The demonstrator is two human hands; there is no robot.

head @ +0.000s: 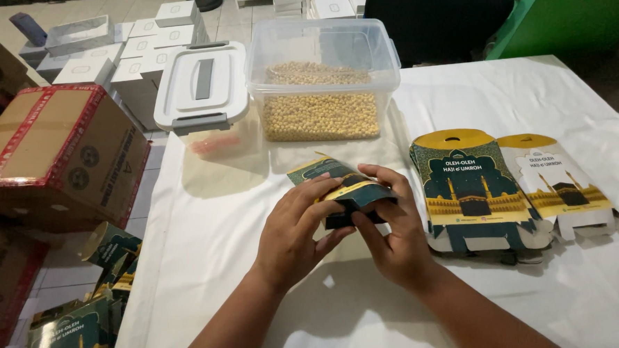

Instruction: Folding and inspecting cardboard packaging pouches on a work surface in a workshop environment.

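A dark green and gold printed carton (343, 185) is gripped between both my hands above the white tablecloth (221, 226), partly folded. My left hand (298, 227) curls over its near left side, fingers bent onto the flap. My right hand (392, 226) holds its right side, thumb underneath and fingers across the top. To the right lies a stack of flat dark green cartons (471, 188), with a white and gold flat carton (559, 184) beside it.
A clear tub of small tan beans (320, 97) stands at the back of the table, a lidded white-topped tub (202, 95) to its left. On the floor left sit a taped cardboard box (55, 154), finished green cartons (86, 309) and white boxes (130, 53).
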